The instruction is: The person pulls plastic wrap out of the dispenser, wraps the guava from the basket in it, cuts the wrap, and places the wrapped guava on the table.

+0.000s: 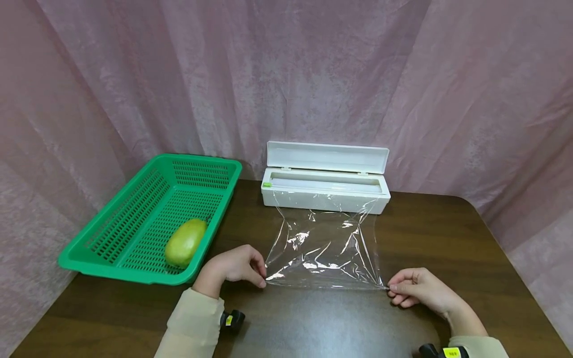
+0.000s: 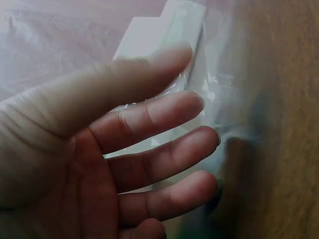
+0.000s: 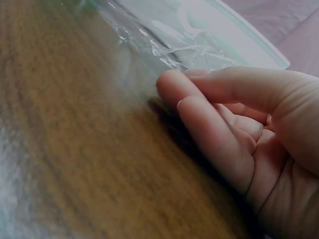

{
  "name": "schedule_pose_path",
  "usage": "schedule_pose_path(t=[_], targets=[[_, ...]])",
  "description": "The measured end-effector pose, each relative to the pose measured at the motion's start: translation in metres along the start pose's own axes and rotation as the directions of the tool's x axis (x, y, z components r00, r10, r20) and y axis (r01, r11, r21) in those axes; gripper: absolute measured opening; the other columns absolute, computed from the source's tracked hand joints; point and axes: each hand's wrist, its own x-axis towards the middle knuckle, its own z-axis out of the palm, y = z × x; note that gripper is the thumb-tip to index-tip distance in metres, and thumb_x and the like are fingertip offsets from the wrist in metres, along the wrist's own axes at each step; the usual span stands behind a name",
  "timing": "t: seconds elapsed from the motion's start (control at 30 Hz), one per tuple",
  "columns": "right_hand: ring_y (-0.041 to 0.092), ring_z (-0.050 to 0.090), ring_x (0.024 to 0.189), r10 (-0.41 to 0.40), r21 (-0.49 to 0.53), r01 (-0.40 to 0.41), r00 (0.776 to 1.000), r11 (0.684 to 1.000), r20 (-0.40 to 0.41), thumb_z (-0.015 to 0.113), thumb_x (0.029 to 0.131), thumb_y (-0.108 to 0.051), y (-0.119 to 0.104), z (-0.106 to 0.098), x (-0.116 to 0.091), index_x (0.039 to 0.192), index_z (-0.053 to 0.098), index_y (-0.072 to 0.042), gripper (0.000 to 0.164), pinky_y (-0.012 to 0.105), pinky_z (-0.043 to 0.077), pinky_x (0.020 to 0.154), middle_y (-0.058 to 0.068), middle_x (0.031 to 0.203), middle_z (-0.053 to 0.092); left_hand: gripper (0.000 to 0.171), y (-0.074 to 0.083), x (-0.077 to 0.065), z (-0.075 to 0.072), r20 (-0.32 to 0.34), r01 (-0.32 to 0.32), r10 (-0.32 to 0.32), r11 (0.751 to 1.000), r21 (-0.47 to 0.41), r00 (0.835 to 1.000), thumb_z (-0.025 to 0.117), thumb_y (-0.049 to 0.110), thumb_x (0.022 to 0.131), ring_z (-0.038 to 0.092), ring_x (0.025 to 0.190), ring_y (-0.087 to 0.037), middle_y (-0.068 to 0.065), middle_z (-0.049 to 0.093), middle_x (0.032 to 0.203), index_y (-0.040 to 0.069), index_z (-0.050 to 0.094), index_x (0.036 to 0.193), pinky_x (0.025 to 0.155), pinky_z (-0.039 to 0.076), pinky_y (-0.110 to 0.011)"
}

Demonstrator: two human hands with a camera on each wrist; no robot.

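Note:
A sheet of clear cling film [image 1: 322,248] stretches from a white cling film dispenser [image 1: 327,199] toward both hands. My right hand [image 1: 418,288] pinches the film's near right corner between thumb and index finger; the other fingers curl loosely. At the near left corner is my left hand [image 1: 237,268], its fingertips beside or touching the film. The left wrist view shows that hand [image 2: 124,134] with the thumb apart from the loosely bent fingers and the film behind them. Whether the film clings to a fingertip I cannot tell. The dispenser's lid [image 1: 328,156] stands raised, showing the roll [image 1: 327,185].
A green plastic basket [image 1: 134,276] stands at the left, close to the left forearm. Inside it lies a yellow-green oval fruit [image 1: 185,242]. Pink curtains [image 1: 322,74] hang behind the brown wooden table [image 1: 447,228]. A small green slider [image 1: 267,184] sits on the dispenser's left end.

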Motion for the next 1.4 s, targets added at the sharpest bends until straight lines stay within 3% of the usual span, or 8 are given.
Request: schedule_pose_path(t=[0.13, 0.27, 0.43, 0.57, 0.73, 0.97, 1.13, 1.4], targets=[[0.013, 0.07, 0.076, -0.004, -0.013, 0.004, 0.999, 1.0, -0.032, 0.055, 0.094, -0.009, 0.0, 0.001, 0.0, 0.105, 0.054, 0.019, 0.03, 0.028, 0.058, 0.065, 0.001, 0.087, 0.072, 0.026, 0.001, -0.001, -0.003, -0.036, -0.015, 0.015, 1.0, -0.019, 0.999, 0.081, 0.028, 0.073, 0.057, 0.072, -0.014, 0.003, 0.065, 0.079, 0.01, 0.068, 0.087, 0.065, 0.049, -0.029], [0.012, 0.07, 0.076, -0.001, -0.005, 0.001, 0.999, 1.0, -0.037, 0.055, 0.095, -0.01, 0.0, 0.002, -0.001, 0.105, 0.054, 0.018, 0.03, 0.027, 0.058, 0.065, 0.0, 0.086, 0.071, 0.034, 0.005, -0.003, -0.005, -0.159, -0.049, 0.045, 0.999, -0.018, 0.986, 0.075, 0.033, 0.079, 0.056, 0.076, -0.014, 0.002, 0.064, 0.084, 0.007, 0.066, 0.099, 0.068, 0.05, -0.028], [0.011, 0.07, 0.076, 0.002, 0.0, -0.002, 0.999, 1.0, -0.043, 0.055, 0.095, -0.01, 0.001, 0.006, -0.002, 0.105, 0.053, 0.019, 0.031, 0.027, 0.058, 0.066, -0.001, 0.086, 0.071, 0.033, 0.012, -0.009, -0.006, -0.316, -0.123, 0.115, 0.992, -0.005, 0.942, 0.069, 0.03, 0.086, 0.055, 0.081, -0.013, 0.002, 0.063, 0.089, 0.006, 0.064, 0.108, 0.07, 0.05, -0.026], [0.012, 0.07, 0.076, -0.011, -0.01, 0.01, 0.998, 1.0, -0.063, 0.055, 0.095, -0.011, 0.001, 0.008, -0.003, 0.105, 0.053, 0.018, 0.031, 0.028, 0.058, 0.066, -0.001, 0.086, 0.07, 0.029, 0.019, -0.015, -0.008, -0.377, -0.182, 0.173, 0.983, 0.012, 0.91, 0.067, 0.028, 0.088, 0.056, 0.08, -0.012, 0.004, 0.063, 0.088, 0.008, 0.064, 0.109, 0.068, 0.05, -0.024], [0.012, 0.07, 0.076, -0.028, -0.01, 0.027, 0.997, 1.0, -0.074, 0.055, 0.095, -0.01, 0.001, 0.008, -0.003, 0.105, 0.052, 0.017, 0.029, 0.028, 0.058, 0.066, -0.001, 0.087, 0.07, 0.025, 0.027, -0.023, -0.013, -0.443, -0.206, 0.192, 0.978, 0.016, 0.876, 0.067, 0.028, 0.088, 0.057, 0.082, -0.01, 0.005, 0.065, 0.091, 0.012, 0.065, 0.107, 0.071, 0.05, -0.023], [0.011, 0.069, 0.075, -0.04, -0.008, 0.039, 0.997, 0.999, -0.067, 0.055, 0.095, -0.01, 0.0, 0.008, -0.002, 0.105, 0.052, 0.019, 0.03, 0.028, 0.058, 0.066, -0.002, 0.087, 0.071, 0.018, 0.032, -0.036, -0.023, -0.567, -0.243, 0.226, 0.969, 0.046, 0.792, 0.068, 0.021, 0.088, 0.059, 0.076, -0.011, 0.002, 0.068, 0.093, 0.011, 0.066, 0.103, 0.067, 0.05, -0.023], [0.01, 0.069, 0.075, -0.048, -0.002, 0.048, 0.997, 0.999, -0.068, 0.055, 0.095, -0.009, 0.0, 0.008, -0.001, 0.104, 0.054, 0.016, 0.026, 0.028, 0.058, 0.066, -0.002, 0.087, 0.071, 0.018, 0.029, -0.042, -0.03, -0.624, -0.23, 0.214, 0.972, 0.057, 0.752, 0.067, 0.021, 0.089, 0.059, 0.079, -0.012, 0.0, 0.068, 0.096, 0.01, 0.067, 0.103, 0.07, 0.051, -0.025], [0.011, 0.069, 0.076, -0.026, -0.006, 0.026, 0.997, 1.0, -0.077, 0.056, 0.094, -0.011, 0.0, 0.008, -0.001, 0.104, 0.054, 0.016, 0.029, 0.028, 0.058, 0.066, -0.001, 0.087, 0.071, 0.022, 0.019, -0.051, -0.038, -0.678, -0.148, 0.18, 0.983, 0.106, 0.713, 0.065, 0.022, 0.09, 0.059, 0.089, -0.017, -0.002, 0.066, 0.101, 0.009, 0.066, 0.107, 0.077, 0.051, -0.035]])
